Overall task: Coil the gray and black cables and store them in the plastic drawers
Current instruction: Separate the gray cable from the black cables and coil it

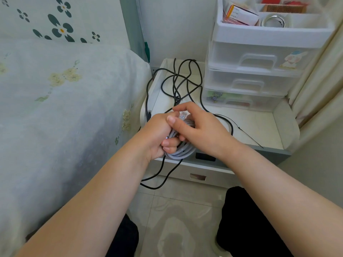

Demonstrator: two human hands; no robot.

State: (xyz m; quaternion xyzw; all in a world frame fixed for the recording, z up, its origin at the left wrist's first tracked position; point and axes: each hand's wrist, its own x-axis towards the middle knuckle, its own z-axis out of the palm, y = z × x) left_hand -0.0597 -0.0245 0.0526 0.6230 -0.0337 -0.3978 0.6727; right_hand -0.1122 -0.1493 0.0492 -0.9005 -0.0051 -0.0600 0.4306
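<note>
A person's left hand [160, 134] grips a bundle of gray cable [182, 150] above the front edge of a white nightstand [259, 127], while the right hand [198, 127] curls over the top of the bundle, thumb and fingers pinching near its clear plug [183, 115]. The loose plug end looks the likeliest trouble: unless it is tucked or wrapped round the loops, the springy coil could open out once either hand lets go. The black cable [185, 82] is another risk; one strand passes just under the hands and hangs over the nightstand's front edge, so lifting the gray bundle could snag it and drag the tangle off.

The gray cable appears nearly coiled, several even loops lying close together, smooth and pale. The black cable lies uncoiled in wide overlapping loops across the nightstand's back left corner. The plastic drawers [258, 64] stand at the back right corner, all three fronts closed.
</note>
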